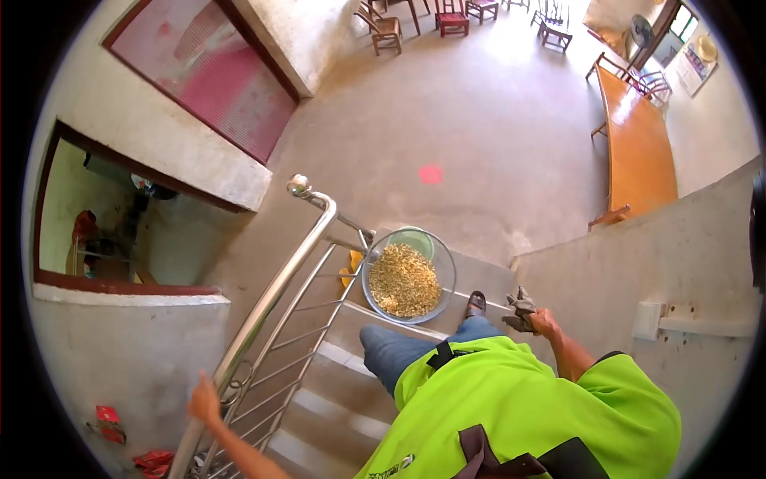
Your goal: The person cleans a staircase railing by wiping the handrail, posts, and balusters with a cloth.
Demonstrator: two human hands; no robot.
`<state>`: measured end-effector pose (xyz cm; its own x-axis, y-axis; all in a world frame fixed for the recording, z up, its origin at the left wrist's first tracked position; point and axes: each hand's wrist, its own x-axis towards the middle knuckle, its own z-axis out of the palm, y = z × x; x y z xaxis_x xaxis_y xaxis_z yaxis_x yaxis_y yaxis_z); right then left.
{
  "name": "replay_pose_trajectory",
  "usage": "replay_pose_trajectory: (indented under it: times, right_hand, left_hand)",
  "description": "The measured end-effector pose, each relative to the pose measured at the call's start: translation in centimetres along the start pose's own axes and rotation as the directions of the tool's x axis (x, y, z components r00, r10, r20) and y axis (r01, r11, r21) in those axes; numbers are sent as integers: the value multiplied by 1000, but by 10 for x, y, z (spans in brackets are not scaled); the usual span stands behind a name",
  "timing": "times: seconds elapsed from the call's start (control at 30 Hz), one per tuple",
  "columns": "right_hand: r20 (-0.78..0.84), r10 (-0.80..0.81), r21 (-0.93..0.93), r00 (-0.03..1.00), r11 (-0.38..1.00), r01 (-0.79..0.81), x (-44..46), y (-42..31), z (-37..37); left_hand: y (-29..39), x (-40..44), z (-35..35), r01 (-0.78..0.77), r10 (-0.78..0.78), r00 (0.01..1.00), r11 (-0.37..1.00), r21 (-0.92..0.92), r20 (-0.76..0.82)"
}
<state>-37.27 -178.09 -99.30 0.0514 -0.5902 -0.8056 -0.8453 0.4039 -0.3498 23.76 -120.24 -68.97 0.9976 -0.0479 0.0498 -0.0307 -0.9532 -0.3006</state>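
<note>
My left hand (205, 399) is at the metal stair handrail (275, 294), low on the left; how its fingers lie is too small to tell. At the right, my right hand (544, 322) is closed on a bunched grey cloth or pair of gloves (523, 310). On the stairs ahead of my legs is a wide round transparent basin (448, 275) holding a heap of yellowish grain-like pieces (404, 279). A pale green round container (416, 238) shows at the basin's far side. Neither hand touches the basin.
Concrete steps (345, 375) run beneath me, with one sandalled foot (476, 304) beside the basin. A yellow object (351, 267) lies by the railing. Beyond are a long wooden table (642, 152), chairs (386, 30) and a red patch (431, 174) on the floor. A wall stands at the right.
</note>
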Motion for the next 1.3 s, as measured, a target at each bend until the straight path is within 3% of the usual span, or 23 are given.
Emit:
replay_pose_trajectory:
  times: [0.07,0.13,0.17,0.23,0.27,0.4,0.5,0.6,0.67,0.73,0.8,0.83,0.97,1.1,1.13,1.2,1.3]
  right_hand:
    - [50,19,68,999,997,-23,2,12,-14]
    - [85,9,96,996,995,-17,-14,2,-34]
    - [125,-7,115,992,993,-7,-16,-5,-41]
    - [72,-19,169,997,986,7,-1,2,-48]
    - [28,-17,203,999,979,11,4,9,-49]
    - [-69,-2,401,998,916,29,32,53,-42]
    - [-140,-52,391,989,914,104,38,62,-36]
    - [-159,-1,358,987,932,59,60,64,-43]
    - [-231,-56,123,971,989,86,84,63,-49]
    - [-210,-86,202,974,971,130,94,38,-60]
    - [-160,-172,129,972,973,193,116,16,-76]
    - [-202,-150,0,968,988,153,124,-4,-83]
    - [-72,-135,9,988,991,136,273,-1,-87]
    - [-149,-164,-120,975,982,147,340,-88,-110]
    - [-138,-152,5,979,988,154,359,-102,-112]
    - [-102,-186,35,977,981,191,335,-180,-130]
    - [-141,-326,25,935,943,333,385,-230,-132]
  left_hand:
    - [93,3,26,-140,124,963,989,-52,-241]
    - [194,-2,33,-153,179,886,984,96,-428]
    - [209,-2,36,-156,180,882,984,90,-436]
    - [242,13,36,132,-98,927,989,70,-361]
    - [251,18,36,121,-93,925,991,55,-369]
    - [242,12,42,132,-93,905,989,66,-416]
    - [246,14,38,135,-93,890,989,65,-446]
    - [243,12,44,152,-101,879,986,72,-466]
    - [241,17,52,154,-101,870,986,70,-483]
    - [238,19,58,159,-89,845,983,88,-528]
    - [239,18,56,184,-116,850,979,84,-514]
    - [241,15,55,194,-126,859,977,88,-497]
    - [239,15,59,255,-164,848,960,115,-504]
    - [248,23,70,295,-185,816,948,120,-547]
    - [248,19,68,288,-168,796,950,119,-582]
    - [258,18,64,362,-249,770,929,81,-588]
    - [295,32,79,469,-355,687,883,14,-634]
